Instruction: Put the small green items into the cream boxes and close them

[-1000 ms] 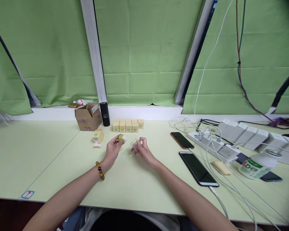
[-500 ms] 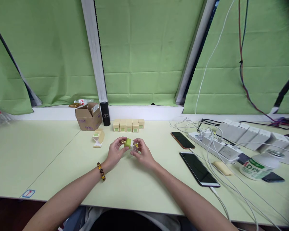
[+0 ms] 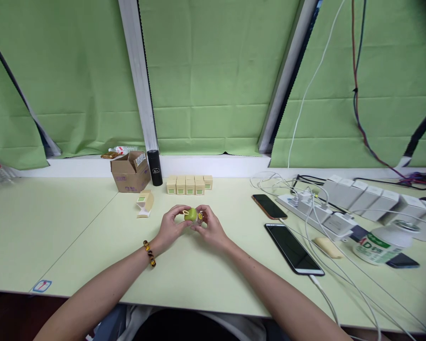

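Both my hands meet over the middle of the pale green table (image 3: 74, 222). A small green rounded object (image 3: 190, 214) with a yellow loop is pinched between them. My left hand (image 3: 171, 226), with a bead bracelet at the wrist, grips its left side. My right hand (image 3: 209, 227) closes on its right side, where a small clear piece sits against the green one. Behind the hands stands a row of several small cream boxes (image 3: 189, 184). An opened cream box (image 3: 145, 202) lies to the left.
A brown cardboard box (image 3: 129, 171) and a black cylinder (image 3: 155, 167) stand at the back. Two phones (image 3: 291, 247) (image 3: 269, 206), a power strip (image 3: 314, 209) with cables, white adapters (image 3: 369, 199) and a white bottle (image 3: 379, 244) fill the right side.
My hands were apart, the left with the green object and the right with a clear piece. They have come together and now hold both pieces joined between them.
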Demonstrator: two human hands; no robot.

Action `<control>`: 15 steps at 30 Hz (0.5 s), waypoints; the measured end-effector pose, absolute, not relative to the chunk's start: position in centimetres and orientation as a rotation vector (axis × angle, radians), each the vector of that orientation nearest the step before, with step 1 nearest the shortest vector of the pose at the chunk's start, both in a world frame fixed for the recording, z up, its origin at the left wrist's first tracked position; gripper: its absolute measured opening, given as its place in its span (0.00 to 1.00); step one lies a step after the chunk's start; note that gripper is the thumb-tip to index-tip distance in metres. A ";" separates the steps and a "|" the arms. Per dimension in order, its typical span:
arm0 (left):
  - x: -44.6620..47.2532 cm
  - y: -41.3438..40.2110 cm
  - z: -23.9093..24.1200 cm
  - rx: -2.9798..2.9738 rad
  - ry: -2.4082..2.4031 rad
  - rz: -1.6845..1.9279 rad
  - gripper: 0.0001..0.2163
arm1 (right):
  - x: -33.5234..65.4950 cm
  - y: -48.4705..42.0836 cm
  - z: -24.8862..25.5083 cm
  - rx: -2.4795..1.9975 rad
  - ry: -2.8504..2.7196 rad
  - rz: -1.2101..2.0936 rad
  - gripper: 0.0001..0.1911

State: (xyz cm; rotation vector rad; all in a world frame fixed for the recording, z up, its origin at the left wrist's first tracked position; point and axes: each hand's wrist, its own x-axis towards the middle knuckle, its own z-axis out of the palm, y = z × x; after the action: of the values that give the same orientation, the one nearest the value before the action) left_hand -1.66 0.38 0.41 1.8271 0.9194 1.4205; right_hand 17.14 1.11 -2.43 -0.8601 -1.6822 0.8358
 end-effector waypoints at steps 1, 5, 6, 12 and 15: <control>-1.7 0.4 0.4 1.832 0.919 1.414 0.16 | 17.1 1.0 -2.4 -0.860 -1.683 0.841 0.23; -1.7 0.3 0.3 1.795 0.903 1.412 0.22 | 17.1 0.9 -2.2 -0.880 -1.673 0.841 0.23; -1.7 0.4 0.3 1.783 0.890 1.422 0.24 | 17.1 0.9 -2.2 -0.889 -1.665 0.826 0.23; -0.9 0.1 -0.4 1.658 0.926 1.387 0.29 | 17.1 1.0 -2.3 -0.954 -1.634 0.693 0.24; -0.2 -0.3 -0.6 1.552 0.888 1.351 0.27 | 16.8 0.9 -2.5 -0.922 -1.625 0.593 0.23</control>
State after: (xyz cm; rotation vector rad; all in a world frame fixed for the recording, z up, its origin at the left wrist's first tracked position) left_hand -0.19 -0.30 -0.61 1.5518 0.8875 1.3513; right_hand 16.84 0.86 -2.48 -0.9223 -1.6251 0.5926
